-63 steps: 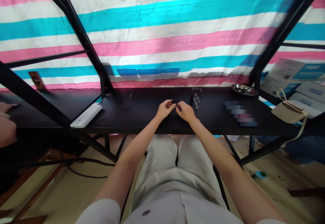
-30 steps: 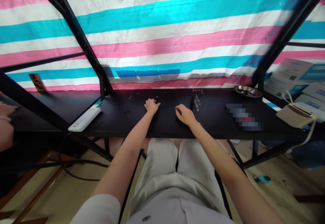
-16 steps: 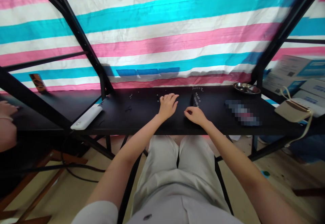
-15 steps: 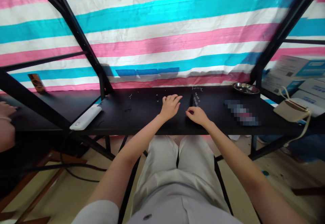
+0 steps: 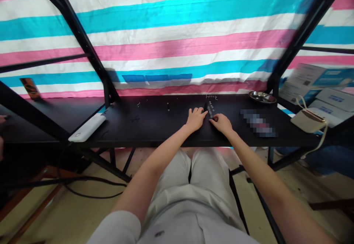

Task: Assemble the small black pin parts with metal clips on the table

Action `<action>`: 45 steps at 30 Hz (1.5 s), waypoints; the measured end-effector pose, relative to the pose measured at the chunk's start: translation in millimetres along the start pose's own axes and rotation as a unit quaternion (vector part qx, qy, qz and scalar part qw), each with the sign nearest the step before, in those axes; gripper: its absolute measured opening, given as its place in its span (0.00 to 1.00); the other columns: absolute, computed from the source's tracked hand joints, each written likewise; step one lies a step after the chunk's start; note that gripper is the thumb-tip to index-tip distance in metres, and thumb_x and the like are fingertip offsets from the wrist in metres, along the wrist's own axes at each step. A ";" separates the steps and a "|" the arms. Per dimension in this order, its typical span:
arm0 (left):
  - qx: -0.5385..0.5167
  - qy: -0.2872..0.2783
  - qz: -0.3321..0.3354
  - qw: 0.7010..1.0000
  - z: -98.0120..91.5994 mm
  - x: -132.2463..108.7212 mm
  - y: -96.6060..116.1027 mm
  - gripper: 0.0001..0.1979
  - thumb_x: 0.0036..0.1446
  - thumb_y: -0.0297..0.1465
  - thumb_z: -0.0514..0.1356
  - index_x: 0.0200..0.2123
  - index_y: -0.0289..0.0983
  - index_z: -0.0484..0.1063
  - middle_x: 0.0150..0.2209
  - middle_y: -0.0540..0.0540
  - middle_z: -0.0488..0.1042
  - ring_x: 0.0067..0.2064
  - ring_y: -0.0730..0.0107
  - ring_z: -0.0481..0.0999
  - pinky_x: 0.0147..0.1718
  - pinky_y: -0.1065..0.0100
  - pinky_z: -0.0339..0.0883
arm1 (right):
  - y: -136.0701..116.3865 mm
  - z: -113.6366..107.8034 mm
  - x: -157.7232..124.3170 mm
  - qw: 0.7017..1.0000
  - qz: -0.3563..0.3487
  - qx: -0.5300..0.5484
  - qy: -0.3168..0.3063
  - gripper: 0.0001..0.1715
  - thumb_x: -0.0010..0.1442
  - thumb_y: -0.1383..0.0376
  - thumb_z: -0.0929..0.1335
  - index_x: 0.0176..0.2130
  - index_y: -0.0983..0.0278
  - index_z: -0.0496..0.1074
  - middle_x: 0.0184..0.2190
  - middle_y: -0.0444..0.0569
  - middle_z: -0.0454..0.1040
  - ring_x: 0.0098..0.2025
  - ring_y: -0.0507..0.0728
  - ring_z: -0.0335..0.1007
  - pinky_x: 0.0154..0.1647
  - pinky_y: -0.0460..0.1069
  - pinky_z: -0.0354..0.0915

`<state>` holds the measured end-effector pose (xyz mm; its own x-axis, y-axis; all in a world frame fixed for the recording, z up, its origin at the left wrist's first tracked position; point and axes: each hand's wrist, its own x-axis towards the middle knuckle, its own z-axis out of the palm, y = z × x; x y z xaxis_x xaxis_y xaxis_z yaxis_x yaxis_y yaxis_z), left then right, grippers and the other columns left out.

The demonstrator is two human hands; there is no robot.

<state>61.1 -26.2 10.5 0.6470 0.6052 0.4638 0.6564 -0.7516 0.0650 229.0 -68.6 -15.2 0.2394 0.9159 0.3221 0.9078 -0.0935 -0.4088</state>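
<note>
On the black table point(image 5: 155, 129), my left hand point(image 5: 195, 119) lies palm down with its fingers spread, its fingertips beside a small dark upright piece point(image 5: 205, 106). Just right of that piece runs a double row of small shiny round parts point(image 5: 210, 108). My right hand point(image 5: 222, 123) is at the near end of this row, thumb and forefinger pinched together; what is between them, if anything, is too small to make out. Behind the row lies a line of small silvery pieces point(image 5: 211, 97). A small dark piece with bright ends point(image 5: 167, 106) stands further left.
A white oblong device point(image 5: 87, 127) lies at the table's left end. At the right are a round metal dish point(image 5: 262, 97), a pixelated flat item point(image 5: 258, 124) and a beige bag point(image 5: 308, 120). Black frame posts rise at both sides. Part of another person shows at the far left edge.
My left hand has moved right, up to the dark piece. My right hand has shifted slightly right, to the near end of the round parts. The view has turned slightly.
</note>
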 end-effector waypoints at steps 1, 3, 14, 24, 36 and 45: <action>0.002 0.003 0.002 1.000 0.7 1.2 -0.6 0.17 0.62 0.28 0.50 0.52 0.42 0.68 0.50 0.41 0.68 0.49 0.57 0.63 0.48 0.51 0.52 | -0.7 0.9 0.9 1.000 0.005 -0.003 0.000 0.14 0.55 0.57 0.67 0.37 0.64 0.73 0.33 0.49 0.73 0.36 0.56 0.68 0.32 0.48 0.58; 0.003 0.012 0.004 1.000 2.0 3.4 -1.5 0.14 0.61 0.29 0.52 0.48 0.41 0.70 0.47 0.41 0.70 0.48 0.58 0.64 0.47 0.53 0.52 | -1.9 1.9 2.7 1.000 0.013 -0.007 0.001 0.15 0.55 0.56 0.67 0.37 0.64 0.73 0.33 0.50 0.73 0.36 0.56 0.68 0.32 0.48 0.58; -0.059 0.015 -0.047 0.997 5.7 14.1 5.7 0.06 0.59 0.32 0.57 0.38 0.38 0.71 0.39 0.45 0.75 0.44 0.61 0.68 0.44 0.57 0.51 | -6.8 4.4 9.1 1.000 0.004 -0.027 0.010 0.13 0.57 0.57 0.65 0.36 0.63 0.72 0.35 0.51 0.73 0.37 0.56 0.68 0.33 0.48 0.58; -0.183 0.048 -0.135 0.973 -15.8 10.4 -10.7 0.02 0.55 0.30 0.60 0.31 0.40 0.72 0.36 0.52 0.77 0.40 0.68 0.71 0.46 0.60 0.52 | -14.0 -1.9 1.7 0.999 -0.004 -0.034 -0.024 0.09 0.57 0.62 0.64 0.34 0.62 0.71 0.34 0.48 0.73 0.34 0.53 0.67 0.31 0.46 0.56; -0.281 0.082 -0.209 0.933 -63.2 -9.2 -47.6 0.01 0.49 0.28 0.63 0.27 0.39 0.73 0.28 0.52 0.75 0.32 0.72 0.72 0.41 0.65 0.61 | -65.3 2.7 4.0 0.993 -0.093 -0.063 -0.046 0.07 0.56 0.63 0.65 0.33 0.62 0.71 0.34 0.47 0.74 0.35 0.53 0.67 0.30 0.46 0.54; -0.255 0.073 -0.201 0.943 -64.0 -15.2 -49.5 0.00 0.50 0.29 0.63 0.28 0.39 0.73 0.28 0.53 0.75 0.32 0.72 0.72 0.42 0.64 0.60 | -82.1 -0.4 5.9 0.988 -0.110 -0.089 -0.063 0.07 0.57 0.63 0.64 0.33 0.63 0.70 0.37 0.49 0.74 0.37 0.54 0.68 0.31 0.46 0.55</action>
<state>-6.0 -15.0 56.8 0.3004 0.8537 0.4253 0.5420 -0.5197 0.6604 156.0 -55.7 20.6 -0.0058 0.9618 0.2738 0.9818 0.0574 -0.1808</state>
